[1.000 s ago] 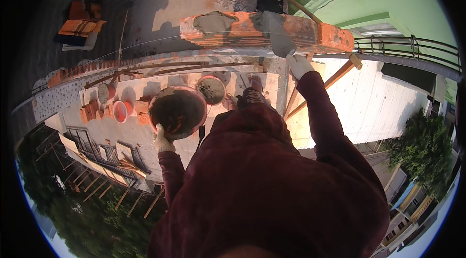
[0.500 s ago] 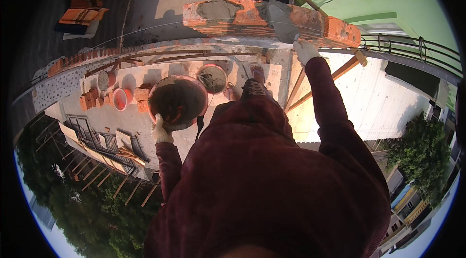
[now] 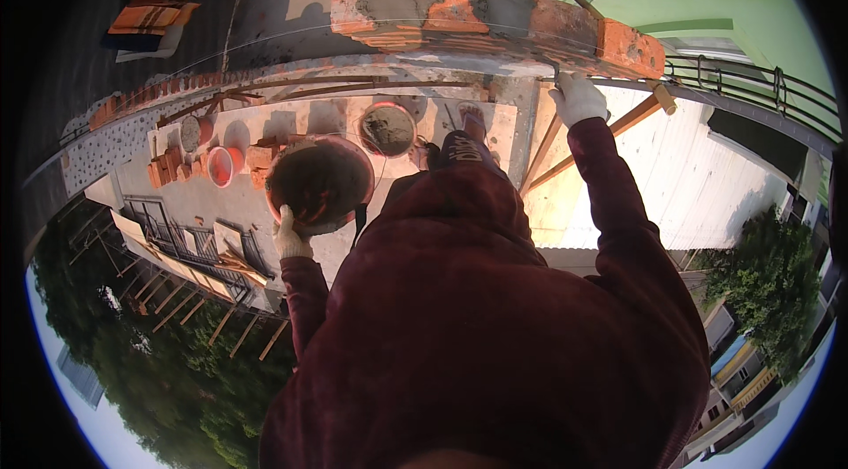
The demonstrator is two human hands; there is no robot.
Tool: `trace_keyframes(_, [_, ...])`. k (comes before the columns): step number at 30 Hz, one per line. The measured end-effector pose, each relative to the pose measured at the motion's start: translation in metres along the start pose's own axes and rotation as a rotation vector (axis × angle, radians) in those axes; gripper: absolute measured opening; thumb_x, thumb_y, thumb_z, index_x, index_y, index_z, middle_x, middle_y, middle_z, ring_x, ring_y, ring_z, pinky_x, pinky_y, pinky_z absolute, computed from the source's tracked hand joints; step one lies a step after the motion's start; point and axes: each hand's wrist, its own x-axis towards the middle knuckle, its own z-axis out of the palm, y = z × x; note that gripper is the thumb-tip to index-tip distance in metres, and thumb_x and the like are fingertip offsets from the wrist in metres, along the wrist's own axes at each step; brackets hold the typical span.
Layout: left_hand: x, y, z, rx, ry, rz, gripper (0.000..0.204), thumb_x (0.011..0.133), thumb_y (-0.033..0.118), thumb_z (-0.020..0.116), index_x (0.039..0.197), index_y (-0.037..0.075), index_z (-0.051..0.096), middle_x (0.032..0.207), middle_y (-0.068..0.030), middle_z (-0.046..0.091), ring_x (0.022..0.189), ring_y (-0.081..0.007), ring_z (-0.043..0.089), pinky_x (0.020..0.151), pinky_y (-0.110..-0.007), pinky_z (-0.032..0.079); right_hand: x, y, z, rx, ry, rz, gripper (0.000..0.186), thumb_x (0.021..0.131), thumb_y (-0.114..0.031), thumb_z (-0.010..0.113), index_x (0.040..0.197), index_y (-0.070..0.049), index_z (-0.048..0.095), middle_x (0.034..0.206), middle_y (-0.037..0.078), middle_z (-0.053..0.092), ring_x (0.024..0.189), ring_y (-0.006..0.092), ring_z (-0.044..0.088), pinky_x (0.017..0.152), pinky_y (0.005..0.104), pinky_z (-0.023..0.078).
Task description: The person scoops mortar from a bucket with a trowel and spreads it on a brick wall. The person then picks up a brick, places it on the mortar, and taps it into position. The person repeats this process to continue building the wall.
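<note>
My left hand (image 3: 290,235), in a pale work glove, grips the near-left rim of a large round reddish tub (image 3: 367,170) with dark wet mortar inside. My right hand (image 3: 582,99), gloved too, is closed round the handle of a trowel just below the right part of a low brick wall (image 3: 539,26). Its blade is hard to make out now, seen nearly edge-on along the wall's near side. Grey mortar (image 3: 510,11) lies in patches on top of the orange bricks, and a thin string line runs along the wall.
Beyond the big tub stands a smaller bucket of mortar (image 3: 388,129). Left of it are a red bucket (image 3: 224,166) and several stacked bricks (image 3: 165,167). Wooden props (image 3: 632,121) slant below the wall's right end, near a metal railing (image 3: 751,78). My foot (image 3: 473,116) is on the boards.
My right hand has moved right and slightly nearer with the trowel, whose blade has left the wall's top and turned. A mortar patch shows there. My left hand stays on the tub.
</note>
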Motion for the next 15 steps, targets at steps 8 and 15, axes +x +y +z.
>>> trace_keyframes(8, [-0.012,0.003,0.015,-0.045,-0.017,-0.005,0.026,0.098,0.022,0.068,0.120,0.010,0.065,0.103,-0.0040,0.071,0.085,-0.0191,0.072,0.063,-0.033,0.061,-0.004,0.044,0.006,0.042,-0.088,0.330,0.035,0.092,-0.036,0.068,0.119,-0.014,0.068,0.117,0.012,0.070,0.106,0.0307,0.070,0.087,0.0466,0.056])
trace_keyframes(15, [0.000,-0.016,0.010,0.005,-0.036,-0.001,0.022,0.096,0.021,0.071,0.113,0.009,0.066,0.099,-0.0045,0.072,0.081,-0.0174,0.071,0.062,-0.031,0.059,-0.083,0.065,-0.080,-0.004,0.169,0.196,0.028,0.091,-0.027,0.071,0.115,-0.014,0.067,0.097,0.011,0.069,0.092,0.0302,0.069,0.075,0.0449,0.055])
